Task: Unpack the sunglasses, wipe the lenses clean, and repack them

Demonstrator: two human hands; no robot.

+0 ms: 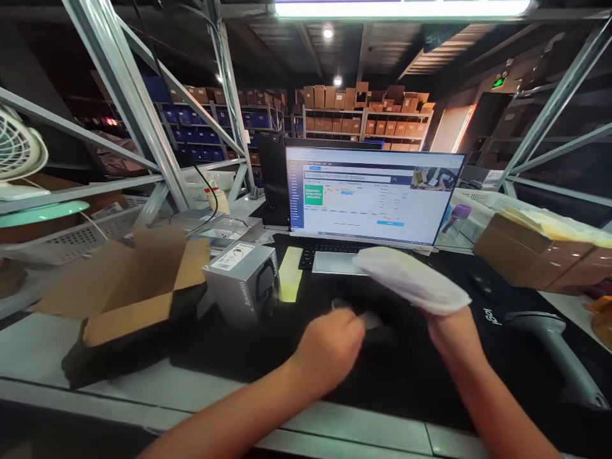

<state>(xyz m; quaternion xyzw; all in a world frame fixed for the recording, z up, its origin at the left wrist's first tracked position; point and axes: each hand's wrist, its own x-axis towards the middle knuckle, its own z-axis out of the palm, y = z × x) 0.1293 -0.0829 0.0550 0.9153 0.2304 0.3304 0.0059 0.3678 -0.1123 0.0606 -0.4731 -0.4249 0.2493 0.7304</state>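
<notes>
My left hand [332, 344] is closed in a fist above the black desk mat [406, 376]. Something small and blurred, perhaps clear plastic, shows at its fingers, too smeared to name. In my right hand [449, 328] is a white wrapped pouch [414, 280], tilted in front of the monitor's lower edge; my fingers are mostly hidden behind it. A grey product box [241, 287] with headphones pictured on it stands left of my left hand. Beside that box lies a yellow-green paper strip [291, 274].
An open cardboard box [129, 319] is at the left. A monitor [368, 197] and keyboard [329, 248] stand ahead. At the right are a barcode scanner [554, 350], a mouse [479, 284] and a cardboard box [526, 255]. A fan [19, 146] and metal posts flank the desk.
</notes>
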